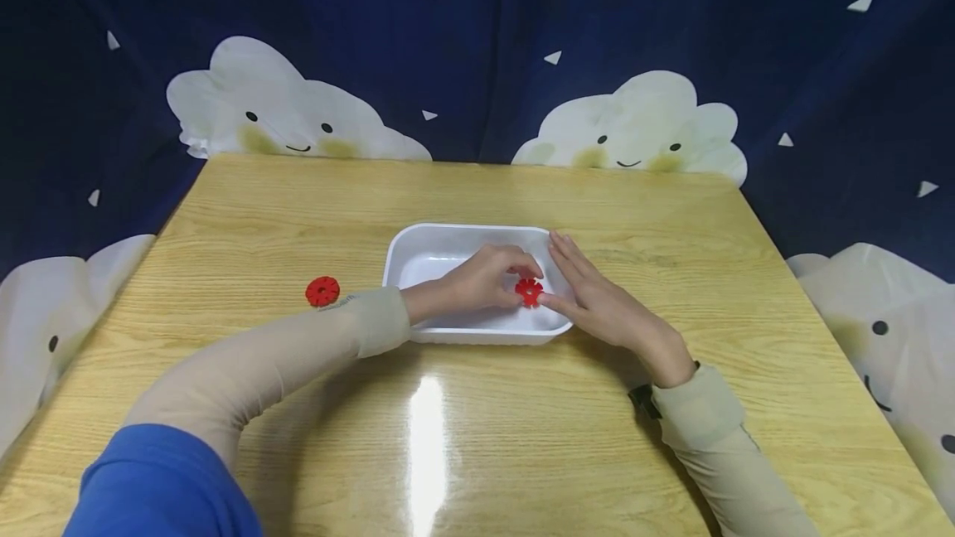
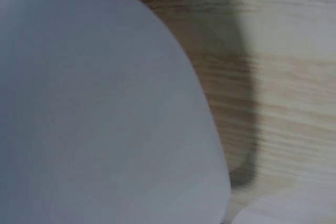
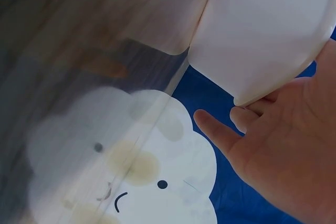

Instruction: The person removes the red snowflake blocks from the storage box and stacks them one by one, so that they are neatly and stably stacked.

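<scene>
In the head view, my left hand (image 1: pixel 485 278) reaches into a white tray (image 1: pixel 429 232) from the left. Its thumb and bent fingers close around the edges of a red notched plastic disc (image 1: pixel 530 292) at the tray's right end. My right hand (image 1: pixel 608 305) lies along the right rim, fingers straight and its thumb over the rim beside the disc. In the right wrist view this hand (image 3: pixel 289 150) touches the tray's outer side (image 3: pixel 262 30). The left wrist view holds only a blurred pale surface and wood, not the hand.
Another red notched disc (image 1: pixel 322 291) lies on the wooden table (image 1: pixel 507 429), left of the tray and close to the left sleeve (image 1: pixel 298 346). A dark blue curtain (image 1: pixel 462 40) with clouds hangs behind the table and at its sides.
</scene>
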Motion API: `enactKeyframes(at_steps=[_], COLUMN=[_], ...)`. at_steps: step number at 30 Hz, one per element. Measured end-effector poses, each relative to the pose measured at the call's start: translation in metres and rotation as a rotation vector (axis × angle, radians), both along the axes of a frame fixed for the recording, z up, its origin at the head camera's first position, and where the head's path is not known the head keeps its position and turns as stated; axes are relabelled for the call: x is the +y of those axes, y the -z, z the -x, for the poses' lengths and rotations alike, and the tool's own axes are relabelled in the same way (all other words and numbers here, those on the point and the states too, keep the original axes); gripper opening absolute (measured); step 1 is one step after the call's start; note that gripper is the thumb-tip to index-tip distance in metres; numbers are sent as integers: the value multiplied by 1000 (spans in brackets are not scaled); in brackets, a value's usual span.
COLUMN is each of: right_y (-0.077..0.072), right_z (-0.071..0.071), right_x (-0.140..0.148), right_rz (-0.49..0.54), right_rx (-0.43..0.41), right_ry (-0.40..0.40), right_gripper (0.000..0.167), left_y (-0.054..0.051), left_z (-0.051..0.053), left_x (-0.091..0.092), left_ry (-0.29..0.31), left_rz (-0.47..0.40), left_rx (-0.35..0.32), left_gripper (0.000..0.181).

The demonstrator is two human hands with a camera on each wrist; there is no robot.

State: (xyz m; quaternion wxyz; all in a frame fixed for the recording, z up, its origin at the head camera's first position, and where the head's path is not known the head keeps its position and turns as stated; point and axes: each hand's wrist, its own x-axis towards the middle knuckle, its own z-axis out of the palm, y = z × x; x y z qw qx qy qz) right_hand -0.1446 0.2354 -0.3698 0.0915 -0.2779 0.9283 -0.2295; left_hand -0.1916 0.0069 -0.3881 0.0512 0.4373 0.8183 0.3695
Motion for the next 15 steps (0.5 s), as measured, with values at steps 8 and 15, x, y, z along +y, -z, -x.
enactKeyframes(at_steps=[8, 15], right_y=[1, -1], right_z=[0, -1], right_x=[0, -1], right_rz=[0, 7], right_rx=[-12, -14], right_ry=[12, 8], right_gripper=[84, 84], left_y=[-15, -29], left_z=[-3, -11], left_x=[-28, -60], left_ry=[-79, -154], left_rz=[-80, -120], left_rx=[-27, -10], left_gripper=[38, 38])
